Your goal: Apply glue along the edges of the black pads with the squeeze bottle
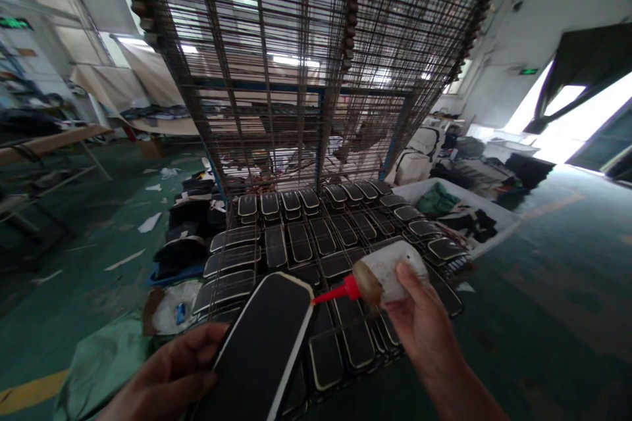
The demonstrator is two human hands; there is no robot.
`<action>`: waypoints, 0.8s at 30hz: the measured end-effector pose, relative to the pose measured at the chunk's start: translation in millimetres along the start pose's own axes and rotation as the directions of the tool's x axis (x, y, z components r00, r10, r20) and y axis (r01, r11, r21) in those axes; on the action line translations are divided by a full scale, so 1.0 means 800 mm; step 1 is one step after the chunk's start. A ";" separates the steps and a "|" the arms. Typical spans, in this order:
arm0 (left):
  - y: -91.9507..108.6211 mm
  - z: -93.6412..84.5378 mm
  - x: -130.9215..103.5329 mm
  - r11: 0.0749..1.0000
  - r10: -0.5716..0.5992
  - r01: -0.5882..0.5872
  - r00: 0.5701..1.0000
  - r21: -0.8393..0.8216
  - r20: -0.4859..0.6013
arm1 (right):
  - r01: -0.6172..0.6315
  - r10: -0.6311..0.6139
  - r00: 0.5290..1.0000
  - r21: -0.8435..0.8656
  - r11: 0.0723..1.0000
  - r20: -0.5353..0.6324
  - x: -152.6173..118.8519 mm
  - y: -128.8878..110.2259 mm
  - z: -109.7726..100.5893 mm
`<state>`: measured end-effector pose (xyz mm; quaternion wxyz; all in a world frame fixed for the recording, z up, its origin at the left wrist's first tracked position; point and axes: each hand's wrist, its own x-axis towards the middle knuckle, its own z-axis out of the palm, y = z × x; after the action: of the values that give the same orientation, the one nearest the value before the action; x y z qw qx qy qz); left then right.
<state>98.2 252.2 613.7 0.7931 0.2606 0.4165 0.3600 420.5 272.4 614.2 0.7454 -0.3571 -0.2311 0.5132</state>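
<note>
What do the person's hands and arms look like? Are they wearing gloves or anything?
No gloves! The left hand and the right hand are both bare, with ordinary fingers and thumbs. No ring shows on either one. The right forearm is bare too, with no sleeve or watch in sight. The picture cuts off the left arm, so I can't tell about a sleeve there.

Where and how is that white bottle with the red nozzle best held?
Probably around the bottle's broad white body, coming from the right, where the right grip holds it. It's tipped sideways: the slim red nozzle points left, its tip at the edge of the black panel, so the wide end seems easier.
</note>
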 end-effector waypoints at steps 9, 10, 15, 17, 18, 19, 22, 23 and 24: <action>0.006 0.014 -0.004 1.000 -0.007 0.007 1.000 -0.005 0.011 | -0.010 0.011 0.999 -0.026 1.000 0.033 -0.022 0.009 0.004; 0.006 0.015 -0.005 1.000 -0.005 0.005 1.000 -0.011 0.002 | -0.018 0.019 0.999 -0.029 0.999 0.030 -0.025 0.010 0.004; 0.003 0.013 -0.003 1.000 0.013 -0.013 1.000 -0.016 0.017 | -0.044 0.045 0.999 -0.045 0.998 0.021 -0.041 0.016 0.002; 0.003 0.013 -0.002 1.000 0.015 -0.014 1.000 -0.014 0.022 | -0.055 0.057 0.998 -0.053 0.997 0.033 -0.048 0.016 0.002; 0.003 0.013 -0.002 1.000 0.018 -0.018 1.000 -0.015 0.014 | -0.061 0.063 0.997 -0.060 0.996 0.036 -0.051 0.016 0.002; 0.004 0.014 -0.002 1.000 0.019 -0.019 1.000 -0.011 0.002 | -0.064 0.067 0.997 -0.071 0.995 0.039 -0.054 0.016 0.002; 0.005 0.017 -0.003 1.000 0.023 -0.023 1.000 0.001 -0.021 | -0.064 0.072 0.995 -0.111 0.992 0.070 -0.063 0.016 0.001; 0.006 0.018 -0.004 1.000 0.029 -0.028 0.999 0.004 -0.029 | -0.063 0.075 0.993 -0.118 0.991 0.096 -0.066 0.017 0.001; 0.006 0.019 -0.004 0.999 0.037 -0.037 0.998 0.006 -0.041 | -0.063 0.079 0.989 -0.122 0.991 0.127 -0.068 0.017 0.000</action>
<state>108.1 250.5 626.5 0.7770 0.2629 0.4287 0.3786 392.0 224.8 604.7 0.6875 -0.3737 -0.2967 0.5474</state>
